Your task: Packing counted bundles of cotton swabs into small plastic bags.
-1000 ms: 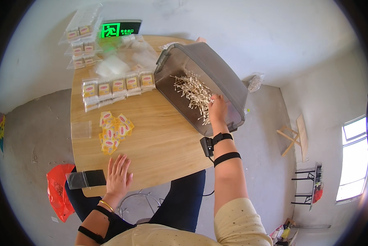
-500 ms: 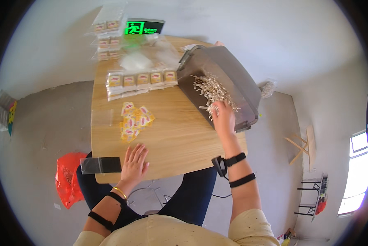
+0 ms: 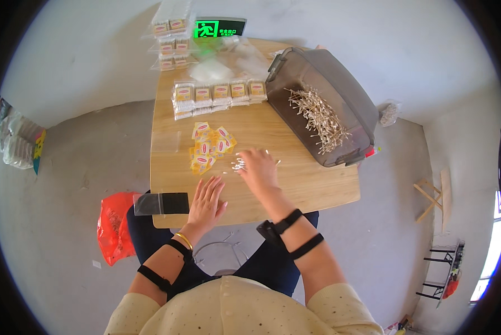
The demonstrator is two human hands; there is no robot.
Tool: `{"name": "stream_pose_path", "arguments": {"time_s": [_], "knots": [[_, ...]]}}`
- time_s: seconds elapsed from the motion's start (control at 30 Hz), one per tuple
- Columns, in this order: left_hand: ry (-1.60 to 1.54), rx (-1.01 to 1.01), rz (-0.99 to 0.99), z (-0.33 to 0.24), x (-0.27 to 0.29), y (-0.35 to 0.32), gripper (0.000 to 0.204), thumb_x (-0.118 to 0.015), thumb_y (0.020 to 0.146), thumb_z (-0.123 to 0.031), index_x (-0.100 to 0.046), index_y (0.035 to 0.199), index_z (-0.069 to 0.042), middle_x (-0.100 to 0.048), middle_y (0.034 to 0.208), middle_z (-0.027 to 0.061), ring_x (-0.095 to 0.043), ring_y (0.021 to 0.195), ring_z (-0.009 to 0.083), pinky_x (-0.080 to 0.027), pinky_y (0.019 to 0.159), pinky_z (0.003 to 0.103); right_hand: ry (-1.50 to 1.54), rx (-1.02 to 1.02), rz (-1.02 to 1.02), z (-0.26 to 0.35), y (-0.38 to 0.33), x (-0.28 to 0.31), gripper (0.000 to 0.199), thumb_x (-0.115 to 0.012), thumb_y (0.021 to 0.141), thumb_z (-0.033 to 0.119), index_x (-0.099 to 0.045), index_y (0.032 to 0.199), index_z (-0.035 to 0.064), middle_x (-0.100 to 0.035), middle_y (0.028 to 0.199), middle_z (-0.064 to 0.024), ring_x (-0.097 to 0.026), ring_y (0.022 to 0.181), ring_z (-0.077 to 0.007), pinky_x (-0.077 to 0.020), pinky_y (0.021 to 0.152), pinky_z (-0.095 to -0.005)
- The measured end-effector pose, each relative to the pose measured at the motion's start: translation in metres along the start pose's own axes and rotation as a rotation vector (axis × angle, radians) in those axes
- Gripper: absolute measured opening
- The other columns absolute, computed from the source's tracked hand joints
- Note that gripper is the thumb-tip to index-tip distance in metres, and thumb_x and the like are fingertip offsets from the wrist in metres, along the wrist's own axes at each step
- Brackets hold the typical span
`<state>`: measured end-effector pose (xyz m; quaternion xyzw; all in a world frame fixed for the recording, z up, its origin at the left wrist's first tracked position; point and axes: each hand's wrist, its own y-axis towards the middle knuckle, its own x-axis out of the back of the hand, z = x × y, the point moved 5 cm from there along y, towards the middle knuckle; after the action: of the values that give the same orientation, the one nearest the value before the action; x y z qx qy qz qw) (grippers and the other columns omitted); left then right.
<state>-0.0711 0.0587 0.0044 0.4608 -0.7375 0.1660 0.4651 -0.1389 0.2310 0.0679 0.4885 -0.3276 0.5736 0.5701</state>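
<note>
My right hand (image 3: pixel 260 172) is over the table right of the middle, its fingers curled round a bunch of cotton swabs (image 3: pixel 239 164) whose white tips stick out on both sides. My left hand (image 3: pixel 207 202) lies flat near the front edge, fingers stretched out and holding nothing. Just beyond it is a loose pile of small yellow-and-white printed cards (image 3: pixel 206 149). At the right, a grey plastic bin (image 3: pixel 348 92) rests tipped on its side, opening toward me. Many more cotton swabs (image 3: pixel 320 120) lie heaped inside it.
Packed clear bags of swabs (image 3: pixel 220 96) stand in a row behind the cards, with more stacked bags (image 3: pixel 172 47) at the back left. Empty clear bags (image 3: pixel 228 64) lie at the back. A dark flat pouch (image 3: pixel 169 203) overhangs the front left edge; a red bag (image 3: pixel 115 229) sits below.
My right hand has come out of the bin and moved left over the table, bringing a bunch of cotton swabs. My left hand stays flat by the cards. The whole view has shifted.
</note>
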Motion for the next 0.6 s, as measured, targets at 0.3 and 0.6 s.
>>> {"name": "stream_pose_path", "arguments": {"time_s": [0.3, 0.6], "knots": [[0.150, -0.153, 0.104, -0.031, -0.009, 0.082, 0.092, -0.068, 0.089, -0.043, -0.024, 0.156, 0.001, -0.021, 0.163, 0.0222, -0.014, 0.154, 0.0375, -0.015, 0.125, 0.052, 0.055, -0.198, -0.060, -0.098, -0.072, 0.008, 0.056, -0.077, 0.078, 0.009, -0.057, 0.130, 0.0089, -0.057, 0.131, -0.0092, -0.051, 0.122, -0.0337, -0.0431, 0.102, -0.0450], [0.212, -0.011, 0.239, -0.008, -0.023, 0.162, 0.092, -0.044, 0.097, -0.066, -0.023, 0.157, -0.001, -0.024, 0.164, 0.0188, -0.010, 0.155, 0.0357, -0.007, 0.126, 0.051, 0.165, -0.204, -0.119, -0.110, -0.059, -0.015, 0.037, -0.075, 0.079, 0.010, -0.065, 0.114, 0.0132, -0.057, 0.121, -0.0078, -0.052, 0.114, -0.0327, -0.0429, 0.095, -0.0460]]}}
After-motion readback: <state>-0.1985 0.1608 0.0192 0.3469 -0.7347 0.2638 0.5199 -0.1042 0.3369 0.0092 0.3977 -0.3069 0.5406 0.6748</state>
